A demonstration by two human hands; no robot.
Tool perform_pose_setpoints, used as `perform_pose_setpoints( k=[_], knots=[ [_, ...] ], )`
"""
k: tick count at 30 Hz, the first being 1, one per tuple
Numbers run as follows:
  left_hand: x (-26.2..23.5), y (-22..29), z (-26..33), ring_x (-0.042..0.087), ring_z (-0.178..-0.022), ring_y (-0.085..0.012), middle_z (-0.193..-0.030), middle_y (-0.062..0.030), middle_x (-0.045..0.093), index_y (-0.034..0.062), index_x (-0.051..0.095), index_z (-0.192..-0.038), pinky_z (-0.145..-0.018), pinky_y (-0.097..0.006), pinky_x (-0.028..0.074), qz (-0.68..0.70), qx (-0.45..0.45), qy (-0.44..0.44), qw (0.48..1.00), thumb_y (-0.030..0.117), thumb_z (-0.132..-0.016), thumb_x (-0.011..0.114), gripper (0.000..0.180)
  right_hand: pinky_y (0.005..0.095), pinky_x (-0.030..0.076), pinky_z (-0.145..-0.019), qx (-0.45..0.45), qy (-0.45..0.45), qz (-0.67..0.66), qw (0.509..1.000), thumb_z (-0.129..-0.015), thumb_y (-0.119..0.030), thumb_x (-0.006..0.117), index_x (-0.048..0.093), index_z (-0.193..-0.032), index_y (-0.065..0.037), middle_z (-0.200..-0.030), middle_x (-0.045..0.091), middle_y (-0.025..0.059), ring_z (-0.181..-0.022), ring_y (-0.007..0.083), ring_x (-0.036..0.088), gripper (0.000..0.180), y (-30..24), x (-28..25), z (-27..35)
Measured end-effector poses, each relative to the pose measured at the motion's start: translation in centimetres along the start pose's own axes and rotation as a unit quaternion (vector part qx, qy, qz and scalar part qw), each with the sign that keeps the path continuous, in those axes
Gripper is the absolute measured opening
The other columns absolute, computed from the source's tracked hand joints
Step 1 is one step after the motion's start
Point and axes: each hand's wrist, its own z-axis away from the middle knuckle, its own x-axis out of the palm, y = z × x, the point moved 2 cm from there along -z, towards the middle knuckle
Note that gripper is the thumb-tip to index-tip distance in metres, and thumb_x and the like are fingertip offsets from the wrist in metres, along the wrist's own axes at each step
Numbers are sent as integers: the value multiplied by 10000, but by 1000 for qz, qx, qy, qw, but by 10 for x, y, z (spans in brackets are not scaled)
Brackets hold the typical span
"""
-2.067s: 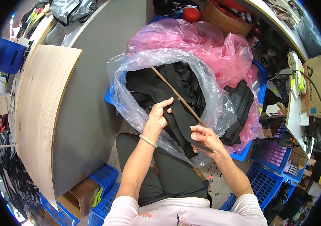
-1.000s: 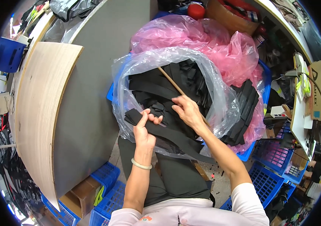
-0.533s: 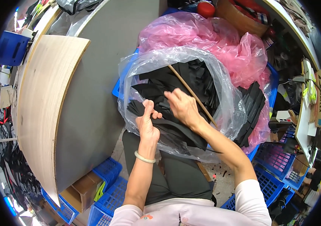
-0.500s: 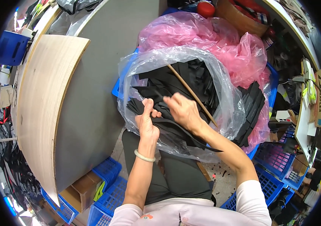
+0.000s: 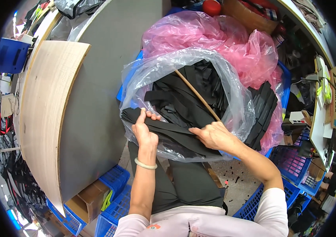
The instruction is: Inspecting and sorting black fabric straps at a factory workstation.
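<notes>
My left hand (image 5: 145, 128) is closed round one end of a bundle of black fabric strips (image 5: 168, 128), thumb on top. The bundle slants down to the right over the near rim of a clear plastic bag (image 5: 239, 114). Further along it, my right hand (image 5: 213, 135) pinches the strips' edge between thumb and fingers. More black strips (image 5: 176, 83) lie loose inside the bag, and a thin wooden stick (image 5: 195, 93) rests across them, its near end close to my right hand.
Pink plastic (image 5: 199, 31) bunches behind the bag in a blue crate (image 5: 285, 87). Another stack of black strips (image 5: 263, 112) lies at its right. A curved wooden board (image 5: 49, 114) and grey panel (image 5: 93, 110) stand at left. Blue baskets (image 5: 116, 205) sit on the floor on both sides.
My right hand has moved down and right along the bundle, from above the bag's contents to the strips' edge. My left hand has shifted slightly left and down, still gripping the bundle.
</notes>
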Motion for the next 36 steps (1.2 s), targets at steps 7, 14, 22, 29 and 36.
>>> perform_pose_setpoints(
  k=[7,14,22,29,36],
  knots=[
    [31,14,0,442,-543,-114,-675,-26,459,15,481,-1202,-513,-284,413,-102,14,-89,991,47,-850,581,368,413,498,-704,70,203,-150,965,-808,-307,625,621,-1014,-55,-885,624,150,-821,304,615,326,53,-10,-47],
    [26,43,27,348,-517,-104,-643,1,361,-31,487,-1153,-510,-261,349,-63,-79,-196,975,144,-927,483,286,401,482,-683,125,211,-3,970,-638,-150,752,562,-972,-41,-921,529,99,-861,287,554,399,46,17,-43],
    [36,125,107,331,-512,-95,-636,20,345,75,547,-1094,-479,-251,317,-40,225,-355,907,260,-954,464,246,351,450,-715,59,249,65,964,-657,-94,683,534,-1090,-11,-953,487,113,-881,259,499,466,51,50,-51],
    [37,176,150,293,-495,-82,-647,11,322,17,523,-1055,-451,-216,295,-19,314,-400,861,236,-964,449,248,359,464,-683,141,343,72,926,-743,-48,585,564,-1058,-7,-853,532,122,-799,270,541,318,56,62,-60],
    [47,110,108,383,-492,-86,-638,-16,459,-91,538,-1051,-461,-245,356,-180,122,-185,958,-22,-771,604,295,274,404,-591,199,296,-493,793,-808,-154,635,576,-799,12,-624,494,69,-586,109,459,176,62,19,-44]
  ],
)
